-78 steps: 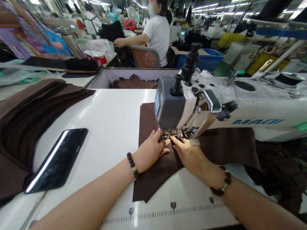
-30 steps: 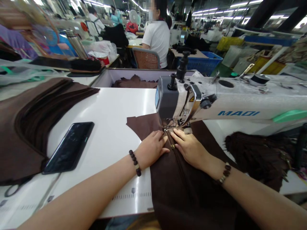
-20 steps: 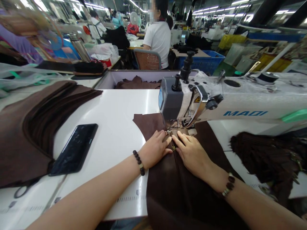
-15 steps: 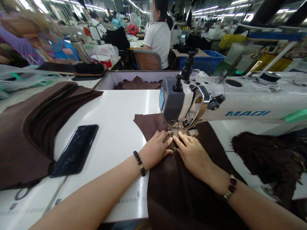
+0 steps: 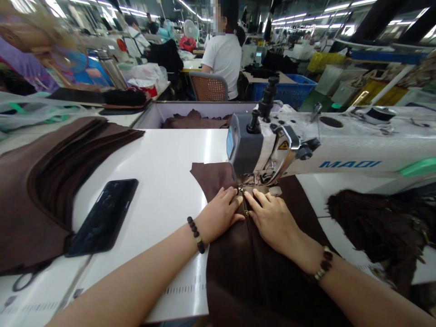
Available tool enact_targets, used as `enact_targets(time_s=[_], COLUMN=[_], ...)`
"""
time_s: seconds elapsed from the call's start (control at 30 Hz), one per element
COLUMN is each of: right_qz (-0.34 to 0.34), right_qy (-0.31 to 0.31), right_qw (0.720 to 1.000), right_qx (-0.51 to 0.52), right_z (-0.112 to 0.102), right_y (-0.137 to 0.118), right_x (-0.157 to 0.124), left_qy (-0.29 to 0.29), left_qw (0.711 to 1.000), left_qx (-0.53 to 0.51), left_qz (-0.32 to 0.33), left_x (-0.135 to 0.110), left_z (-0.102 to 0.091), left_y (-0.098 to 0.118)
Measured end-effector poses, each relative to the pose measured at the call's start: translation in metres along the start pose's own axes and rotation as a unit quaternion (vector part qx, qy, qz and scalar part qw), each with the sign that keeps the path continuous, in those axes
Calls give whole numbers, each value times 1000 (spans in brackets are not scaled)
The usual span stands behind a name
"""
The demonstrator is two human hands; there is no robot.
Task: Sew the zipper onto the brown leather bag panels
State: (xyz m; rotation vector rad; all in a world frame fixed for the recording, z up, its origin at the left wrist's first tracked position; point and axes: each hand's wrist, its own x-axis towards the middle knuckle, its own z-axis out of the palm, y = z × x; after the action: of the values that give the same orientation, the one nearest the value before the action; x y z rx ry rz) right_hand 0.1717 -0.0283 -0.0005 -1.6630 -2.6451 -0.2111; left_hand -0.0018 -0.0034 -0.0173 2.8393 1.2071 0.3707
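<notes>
A dark brown leather piece (image 5: 231, 272) lies under the head of a sewing machine (image 5: 252, 145) and drapes toward me over the table edge. A zipper (image 5: 245, 204) with a brass-coloured pull runs along it, up to the presser foot. My left hand (image 5: 220, 213) rests on the leather left of the zipper, fingers stretched out and thumb near the pull. On the other side, my right hand (image 5: 272, 215) lies with its fingers extended, fingertips close to the presser foot. Both hands press from above; neither wraps around anything. The needle itself is hard to make out.
To the left are a stack of brown leather pieces (image 5: 44, 181), a black phone (image 5: 104, 215) and scissors, partly covered. A bundle of dark zippered pieces (image 5: 374, 227) sits at right. Behind the table are a bin (image 5: 204, 109) of leather and a seated person (image 5: 223, 59).
My hands stay on the leather in nearly the same place. The whole view has shifted slightly, and the zipper and leather look almost unmoved.
</notes>
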Motion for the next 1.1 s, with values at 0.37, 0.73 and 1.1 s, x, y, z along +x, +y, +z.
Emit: enact_targets(time_s=[0.37,0.73,1.1], right_qz=[-10,-5,-101], right_qy=[3,0,44], right_qw=[1000,1000,964], right_qx=[-3,4,241], right_z=[-1,-2,2], right_y=[7,5,25], right_x=[3,6,-7], left_qy=[-31,-14,-76], left_qw=[999,1000,986], left_qx=[14,19,-143], left_qz=[-13,-12,45], left_x=[2,4,-32], left_z=[1,3,-40], left_y=[6,2,27])
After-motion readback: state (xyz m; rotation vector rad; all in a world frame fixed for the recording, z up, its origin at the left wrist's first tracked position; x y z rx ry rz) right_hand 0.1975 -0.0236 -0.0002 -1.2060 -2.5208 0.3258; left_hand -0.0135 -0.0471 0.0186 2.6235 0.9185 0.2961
